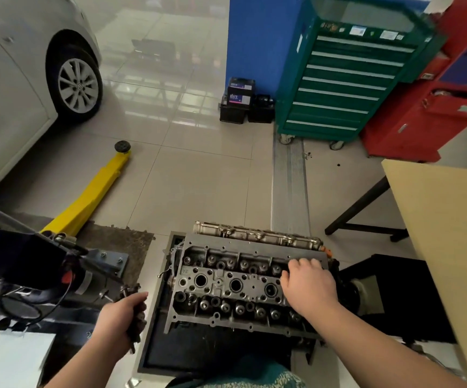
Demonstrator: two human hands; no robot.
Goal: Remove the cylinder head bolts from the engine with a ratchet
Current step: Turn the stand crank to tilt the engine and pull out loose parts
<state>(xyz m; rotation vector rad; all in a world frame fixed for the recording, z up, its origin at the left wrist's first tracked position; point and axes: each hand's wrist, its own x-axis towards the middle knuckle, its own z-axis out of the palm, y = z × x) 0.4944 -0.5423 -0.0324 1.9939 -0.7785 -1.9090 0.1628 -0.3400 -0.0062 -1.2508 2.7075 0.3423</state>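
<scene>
Our left hand [120, 317] curls round a bundle of dark, greasy cylinder head bolts [135, 315], held just off the engine's left edge. Our right hand [307, 284] lies palm down w/ fingers bent on the cylinder head [226, 287] near its far right corner; whether it grips anything we can't tell. "24" is marked on the head near its left end. Head: grey, oily, three round bores along the centre, valve springs in rows either side, sitting in a dark tray [154, 357] on the floor.
</scene>
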